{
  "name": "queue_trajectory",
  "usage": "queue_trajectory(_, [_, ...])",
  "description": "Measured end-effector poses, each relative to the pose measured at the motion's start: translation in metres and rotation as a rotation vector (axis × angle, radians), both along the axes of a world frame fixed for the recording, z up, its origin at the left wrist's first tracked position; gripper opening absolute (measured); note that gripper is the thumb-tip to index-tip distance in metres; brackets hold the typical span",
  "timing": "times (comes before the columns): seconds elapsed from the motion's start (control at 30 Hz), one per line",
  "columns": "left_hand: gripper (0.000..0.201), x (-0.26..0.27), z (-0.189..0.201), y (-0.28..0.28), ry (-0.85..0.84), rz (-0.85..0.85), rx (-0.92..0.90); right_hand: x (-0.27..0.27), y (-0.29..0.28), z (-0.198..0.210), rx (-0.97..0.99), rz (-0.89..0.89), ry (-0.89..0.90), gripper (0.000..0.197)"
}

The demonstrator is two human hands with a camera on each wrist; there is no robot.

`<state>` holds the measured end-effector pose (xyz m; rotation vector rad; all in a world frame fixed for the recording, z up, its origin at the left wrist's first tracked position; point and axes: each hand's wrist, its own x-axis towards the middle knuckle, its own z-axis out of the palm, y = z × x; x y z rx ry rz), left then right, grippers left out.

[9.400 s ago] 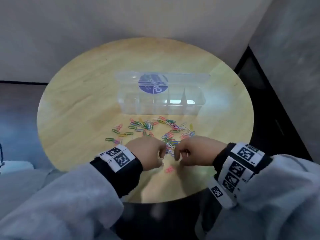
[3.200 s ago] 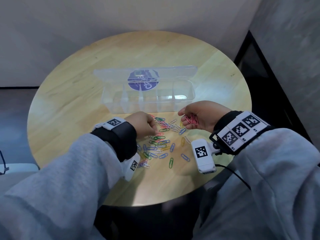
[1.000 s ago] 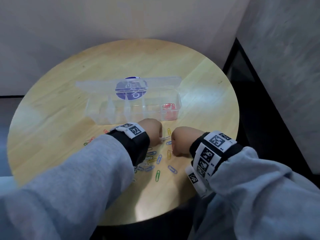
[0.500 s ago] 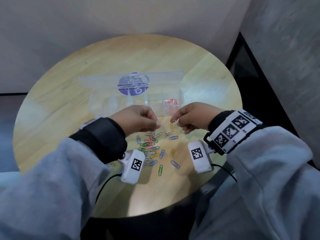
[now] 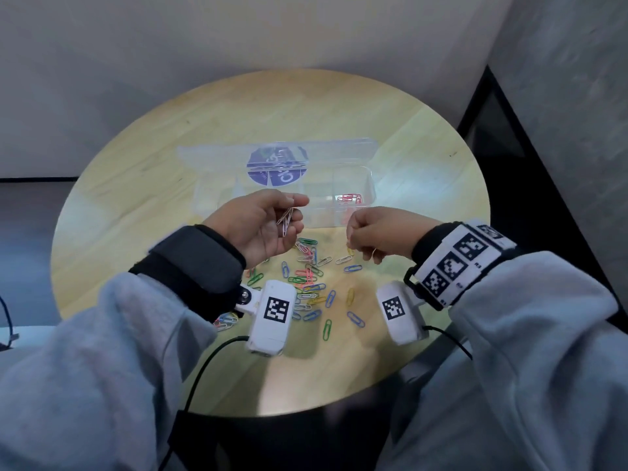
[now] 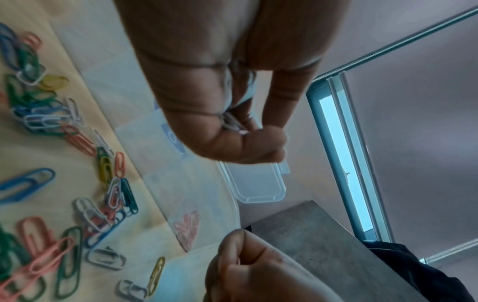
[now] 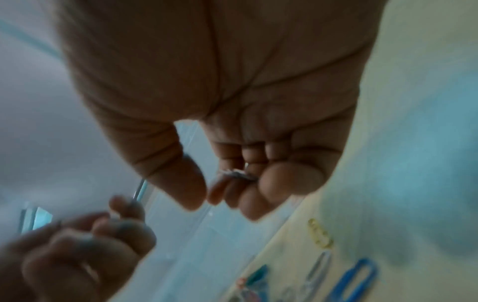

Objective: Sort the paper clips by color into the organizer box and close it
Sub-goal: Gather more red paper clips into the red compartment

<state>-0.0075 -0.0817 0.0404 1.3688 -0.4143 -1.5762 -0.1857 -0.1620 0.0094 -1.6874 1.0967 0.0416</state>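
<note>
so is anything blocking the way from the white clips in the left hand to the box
Nothing visible. The left hand holds the white clips right at the open box, lid back, empty sections just beyond.

We see a pale wood-grain table (image 5: 401,137) with a smooth, faintly sheened top. The organizer box (image 5: 368,185) is clear glossy plastic. The paper clips (image 5: 307,277) wear smooth coloured coating. Our sleeves (image 5: 102,368) are soft matt grey cloth.
</note>
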Motion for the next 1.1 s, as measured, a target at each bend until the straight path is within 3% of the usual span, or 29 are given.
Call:
queue_trajectory(0.07, [0.025, 0.000, -0.003, -0.001, -0.019, 0.012, 0.020, 0.002, 0.002, -0.002, -0.236, 0.163, 0.202, 0.024])
queue_trajectory(0.13, [0.026, -0.003, -0.007, -0.004, -0.130, -0.020, 0.051, 0.005, 0.004, -0.003, -0.347, 0.234, 0.287, 0.028])
queue_trajectory(0.2, [0.024, -0.008, -0.013, -0.008, -0.357, -0.113, 0.089, 0.008, 0.004, -0.005, -0.382, 0.265, 0.311, 0.030])
queue_trajectory(0.33, [0.010, -0.015, -0.026, -0.009, -0.975, -0.441, 0.057, 0.015, 0.006, -0.011, -0.420, 0.253, 0.306, 0.014])
queue_trajectory(0.5, [0.011, -0.029, -0.035, -0.011, -1.344, -0.665, 0.087, 0.017, 0.009, -0.016, -0.453, 0.325, 0.399, 0.009])
queue_trajectory(0.73, [0.021, -0.045, -0.042, -0.021, -1.486, -0.759, 0.066, 0.016, 0.009, -0.016, -0.424, 0.388, 0.525, 0.009])
queue_trajectory(0.9, [0.005, -0.045, -0.047, -0.024, -1.465, -0.788, 0.090, 0.010, 0.004, -0.010, -0.359, 0.300, 0.430, 0.005])
queue_trajectory(1.0, [0.019, -0.042, -0.050, -0.023, -1.395, -0.779, 0.126, 0.002, -0.002, 0.001, -0.258, 0.212, 0.309, 0.020])
queue_trajectory(1.1, [0.025, -0.038, -0.050, -0.020, -1.300, -0.736, 0.132, -0.003, -0.003, 0.005, -0.164, 0.197, 0.228, 0.020])
